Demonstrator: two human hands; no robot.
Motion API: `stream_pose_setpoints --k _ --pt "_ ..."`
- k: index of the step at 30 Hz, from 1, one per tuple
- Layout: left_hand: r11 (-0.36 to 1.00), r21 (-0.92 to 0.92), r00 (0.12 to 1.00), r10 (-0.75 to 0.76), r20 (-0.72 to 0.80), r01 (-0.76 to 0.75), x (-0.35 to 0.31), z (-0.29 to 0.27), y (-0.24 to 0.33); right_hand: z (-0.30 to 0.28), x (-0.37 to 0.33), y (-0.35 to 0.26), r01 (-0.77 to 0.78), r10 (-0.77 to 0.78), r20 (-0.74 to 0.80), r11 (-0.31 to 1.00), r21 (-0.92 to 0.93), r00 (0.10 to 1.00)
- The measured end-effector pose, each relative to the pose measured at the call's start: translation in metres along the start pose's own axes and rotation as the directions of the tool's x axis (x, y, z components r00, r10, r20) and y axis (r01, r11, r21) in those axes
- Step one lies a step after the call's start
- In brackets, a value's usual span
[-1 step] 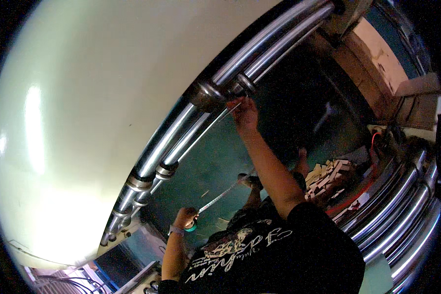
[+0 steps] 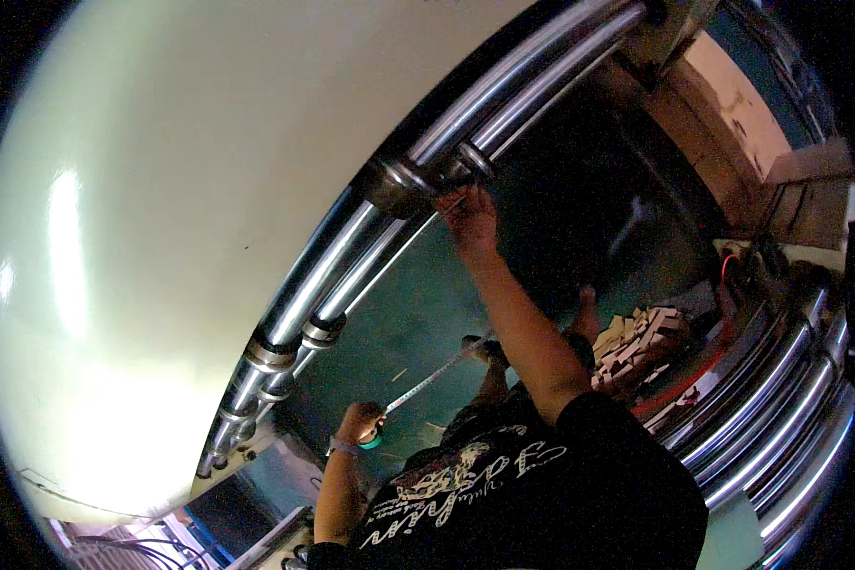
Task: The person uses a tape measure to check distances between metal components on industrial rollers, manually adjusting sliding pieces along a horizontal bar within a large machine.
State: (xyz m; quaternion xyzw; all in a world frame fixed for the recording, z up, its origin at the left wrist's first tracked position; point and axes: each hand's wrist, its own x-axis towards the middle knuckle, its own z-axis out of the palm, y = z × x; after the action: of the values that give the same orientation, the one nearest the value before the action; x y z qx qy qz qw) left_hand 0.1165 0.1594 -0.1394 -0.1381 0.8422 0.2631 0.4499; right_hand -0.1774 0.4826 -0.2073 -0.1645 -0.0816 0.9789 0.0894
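My left hand, with a band at the wrist, is closed round a tape measure with a green case. Its pale blade runs out toward the right and passes out of sight behind my right forearm. Up at the polished metal bars, my right hand is raised with bent fingers. It touches or sits just under a dark collar on the thinner bar. What those fingertips grip, if anything, is too dark to make out.
A large, smooth cream-white panel fills the left side, bordered by the bars. On the right are a pile of small wood pieces, a red hose and more curved metal bars. The dark green floor lies below.
The fingers of my right hand have shifted slightly beside the collar. My left hand and the tape measure stay in place.
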Motion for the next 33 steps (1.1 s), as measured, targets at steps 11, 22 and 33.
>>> stream_pose_setpoints --k 11,22,33 --pt "0.983 0.127 0.992 0.129 0.007 -0.129 0.011 -0.007 -0.01 0.02 0.001 -0.002 -0.085 0.086 -0.088 0.996 0.014 0.992" --pt "0.995 0.016 0.995 -0.101 -0.016 0.101 -0.001 -0.001 0.02 0.002 -0.004 0.009 -0.36 0.327 0.153 0.874 0.325 0.932" --pt "0.964 0.24 0.993 0.105 0.054 -0.115 0.017 0.011 -0.019 -0.113 -0.011 -0.089 -0.413 0.505 -0.171 0.417 -0.81 0.846"
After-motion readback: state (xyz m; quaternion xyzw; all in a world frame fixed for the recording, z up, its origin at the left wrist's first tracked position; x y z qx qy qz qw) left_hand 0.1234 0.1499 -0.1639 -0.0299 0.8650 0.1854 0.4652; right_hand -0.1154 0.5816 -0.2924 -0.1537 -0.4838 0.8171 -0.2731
